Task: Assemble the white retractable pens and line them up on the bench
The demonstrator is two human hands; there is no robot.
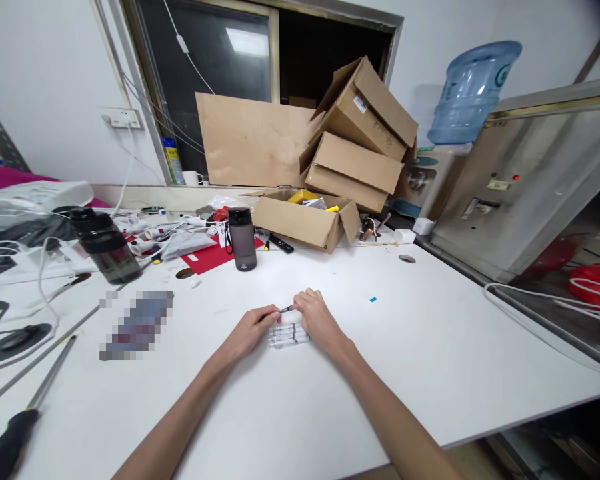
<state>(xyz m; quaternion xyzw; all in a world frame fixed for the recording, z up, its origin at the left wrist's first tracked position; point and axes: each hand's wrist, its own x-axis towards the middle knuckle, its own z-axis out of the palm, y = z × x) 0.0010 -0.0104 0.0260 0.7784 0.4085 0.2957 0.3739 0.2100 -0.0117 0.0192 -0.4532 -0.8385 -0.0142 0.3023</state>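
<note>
Near the middle of the white table (405, 347), my left hand (253, 330) and my right hand (316, 317) are close together. Between them is a thin dark pen-like object (287, 309), pinched at one end by my left fingers and at the other by my right. Just below it, several clear pen-like tubes (285, 335) lie side by side on the table, partly covered by my right hand.
A dark bottle (242, 240) stands beyond my hands, with an open cardboard box (300, 220) behind it. Another bottle (105, 247), cables and a screwdriver (53, 373) are at left. A small blue piece (373, 299) lies right.
</note>
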